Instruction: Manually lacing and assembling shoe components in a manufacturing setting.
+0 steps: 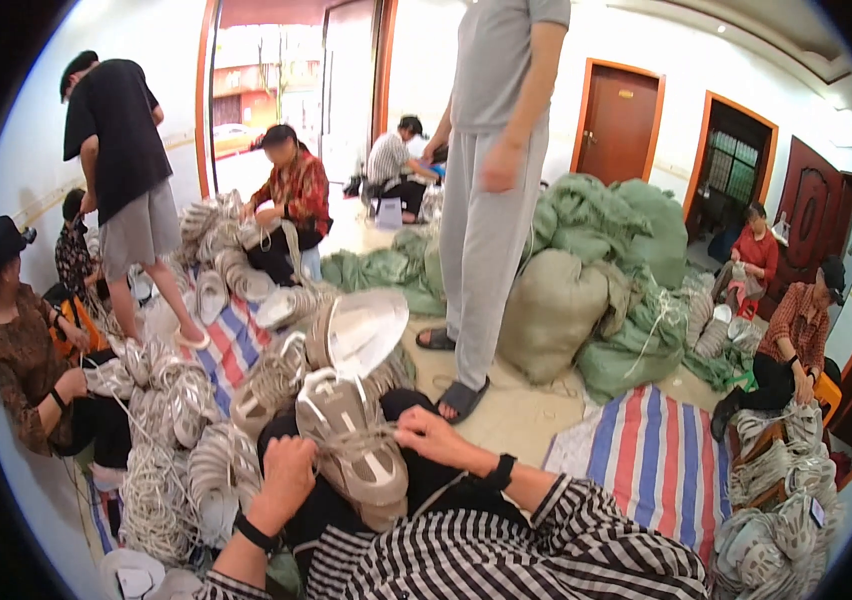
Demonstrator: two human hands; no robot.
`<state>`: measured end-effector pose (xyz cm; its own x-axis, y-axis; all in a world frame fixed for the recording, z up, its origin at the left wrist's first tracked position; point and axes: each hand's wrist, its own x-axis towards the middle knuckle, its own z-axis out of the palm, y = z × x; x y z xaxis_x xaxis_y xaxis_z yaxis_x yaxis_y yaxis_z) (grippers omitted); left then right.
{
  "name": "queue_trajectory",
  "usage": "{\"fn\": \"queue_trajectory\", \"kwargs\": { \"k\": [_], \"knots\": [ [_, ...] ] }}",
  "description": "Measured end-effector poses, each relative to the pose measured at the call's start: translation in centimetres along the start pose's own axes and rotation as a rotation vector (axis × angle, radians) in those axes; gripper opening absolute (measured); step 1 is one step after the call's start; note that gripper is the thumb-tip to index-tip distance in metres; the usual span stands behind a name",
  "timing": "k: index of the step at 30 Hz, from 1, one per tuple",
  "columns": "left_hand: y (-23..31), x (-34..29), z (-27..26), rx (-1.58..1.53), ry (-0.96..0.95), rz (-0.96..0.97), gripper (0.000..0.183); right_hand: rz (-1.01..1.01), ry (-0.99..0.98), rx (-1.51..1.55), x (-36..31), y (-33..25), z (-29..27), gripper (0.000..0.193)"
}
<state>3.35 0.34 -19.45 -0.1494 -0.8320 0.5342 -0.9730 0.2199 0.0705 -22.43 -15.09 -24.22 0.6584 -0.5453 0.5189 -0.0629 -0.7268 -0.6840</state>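
A beige and white shoe upper lies across my lap, its toe end pointing toward me. Loose laces stretch sideways over it. My left hand is closed at the left side of the upper, pinching the lace there. On the opposite side my right hand is closed too, with the lace's other stretch between thumb and fingers. Just beyond the upper stands a stack of nested shoe uppers with a pale, smooth inner face showing.
A heap of white laces and stacked uppers fill my left side. Ahead stands a person in grey trousers, beside bulging green sacks. A striped sheet covers floor to my right. Several seated people handle uppers around the room.
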Motion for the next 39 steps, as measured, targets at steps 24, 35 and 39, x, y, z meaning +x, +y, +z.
{"fn": "queue_trajectory", "kwargs": {
  "k": [24, 35, 39],
  "knots": [
    [-2.0, -0.8, 0.5, -0.946, -0.135, -0.477, 0.008, 0.222, 0.211, -0.049, 2.3, -1.8, 0.6, 0.008],
    [-3.2, 1.6, 1.0, -0.762, -0.24, -0.48, 0.008, 0.424, 0.036, 0.34, 1.7, -4.6, 0.5, 0.036],
    [-3.6, 1.9, 1.0, -1.01, -0.352, -0.532, 0.006, 0.476, -0.066, 0.43, 1.5, -4.8, 0.9, 0.037]
  ]
}}
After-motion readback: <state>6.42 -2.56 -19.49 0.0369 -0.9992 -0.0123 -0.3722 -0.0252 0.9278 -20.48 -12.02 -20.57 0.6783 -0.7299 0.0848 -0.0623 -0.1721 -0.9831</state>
